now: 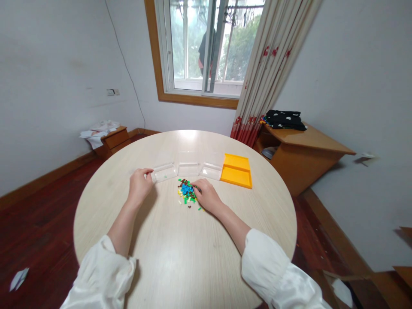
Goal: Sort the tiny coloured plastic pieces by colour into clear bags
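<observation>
A small heap of tiny plastic building bricks (187, 190), blue, green, brown, yellow and cream, lies mid-table. My right hand (207, 196) rests at the heap's right side, fingertips pinched together among the pieces; whatever they grip is hidden. My left hand (140, 187) is closed at the left end of a clear plastic box (170, 172), thumb and finger at its edge. A few green bits lie inside that box. Beside it stand a second clear box (189, 173) and a third clear box (210, 175). Right of these lies an open yellow case (236, 177).
All this is on a round pale wooden table (193, 257). A wooden desk (309, 141) with dark folded cloth (285, 119) stands at the right, a small cabinet (115, 139) with papers at the left. A curtain (273, 56) hangs by the window behind.
</observation>
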A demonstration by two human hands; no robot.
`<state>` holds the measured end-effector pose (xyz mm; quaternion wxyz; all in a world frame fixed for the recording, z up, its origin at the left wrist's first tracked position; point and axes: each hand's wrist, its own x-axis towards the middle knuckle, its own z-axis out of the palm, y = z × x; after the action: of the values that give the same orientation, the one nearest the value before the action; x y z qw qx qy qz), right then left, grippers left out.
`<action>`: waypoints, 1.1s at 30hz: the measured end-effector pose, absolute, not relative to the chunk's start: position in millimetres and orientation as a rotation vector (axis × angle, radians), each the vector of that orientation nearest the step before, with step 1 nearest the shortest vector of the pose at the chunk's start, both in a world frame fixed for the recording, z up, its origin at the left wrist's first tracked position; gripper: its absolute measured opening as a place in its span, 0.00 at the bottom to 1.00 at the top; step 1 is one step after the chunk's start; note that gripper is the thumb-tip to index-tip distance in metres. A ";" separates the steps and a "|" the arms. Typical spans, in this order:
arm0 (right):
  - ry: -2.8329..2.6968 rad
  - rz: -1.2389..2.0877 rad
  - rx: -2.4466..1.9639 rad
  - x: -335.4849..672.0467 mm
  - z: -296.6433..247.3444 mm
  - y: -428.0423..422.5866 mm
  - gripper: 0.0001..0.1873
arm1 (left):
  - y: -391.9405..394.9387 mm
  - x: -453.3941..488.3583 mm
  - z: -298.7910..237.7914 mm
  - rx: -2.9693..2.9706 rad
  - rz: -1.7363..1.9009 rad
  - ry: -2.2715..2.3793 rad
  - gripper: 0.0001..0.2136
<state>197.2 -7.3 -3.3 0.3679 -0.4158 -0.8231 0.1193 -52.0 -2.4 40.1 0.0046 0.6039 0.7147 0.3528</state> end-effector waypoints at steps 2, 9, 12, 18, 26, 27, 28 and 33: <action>-2.115 0.308 -1.066 197.5 -3.1 -7.6 0.12 | -1.8 -63.9 38.9 1.834 1.061 2.344 0.16; -2.127 0.312 -1.090 197.8 -2.0 -8.4 0.11 | -3.8 -80.6 35.6 1.756 0.925 2.461 0.14; -2.128 0.317 -1.090 197.6 -2.4 -8.2 0.12 | -3.7 -81.1 34.7 1.739 0.904 2.472 0.13; -2.126 0.311 -1.091 197.3 -3.5 -8.0 0.12 | -2.2 -81.5 32.5 1.729 0.883 2.474 0.12; -2.128 0.311 -1.107 195.7 -1.9 -8.4 0.12 | -1.1 -60.3 32.7 1.946 1.029 2.270 0.12; -2.127 0.310 -1.107 195.5 -1.7 -8.4 0.12 | -1.1 -53.3 31.0 1.995 1.055 2.181 0.13; -2.127 0.309 -1.107 195.4 -1.5 -8.5 0.12 | -1.1 -45.9 28.6 2.040 1.067 2.085 0.13; -2.131 0.317 -1.117 195.3 0.7 -9.8 0.12 | -2.4 -12.3 14.6 2.233 0.968 1.661 0.12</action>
<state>195.3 -9.8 0.7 0.3498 -0.4313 -0.8226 0.1225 -12.3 -2.4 14.6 0.0974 0.7542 0.5611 0.3270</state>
